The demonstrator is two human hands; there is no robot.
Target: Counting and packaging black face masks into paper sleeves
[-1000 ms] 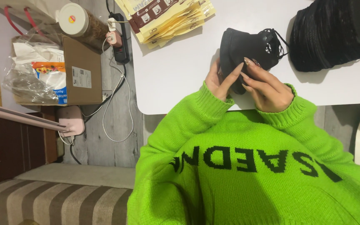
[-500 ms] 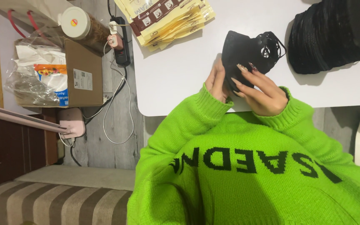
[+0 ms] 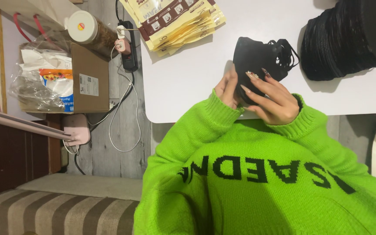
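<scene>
While I am holding the black face mask between both hands at the near edge of the white table, centre-right of the frame, I am listing the items and the risks as I judge them.

Item one: left hand, fingers curling round the mask's lower left edge, closed on the fabric. Item two: right hand, fingers lying over the mask's front, pressing it; together they are clamping it.

Item three: ear loops, bunching loosely at the mask's right side. Risk: my long nails could be snagging a loop or tangling it as I am turning the mask.

Item four: stack of black masks, upper right, lying near the one in hand but apart. Risk: a sweep of my right sleeve could be toppling it.

Item five: fan of flat tan packets, upper centre, overhanging the table's left edge. Risk: a nudge could be sending them down onto the power strip and cables below.

Item six: the mask itself is sitting at the table edge; a slackening grip could be dropping it into my lap.
</scene>
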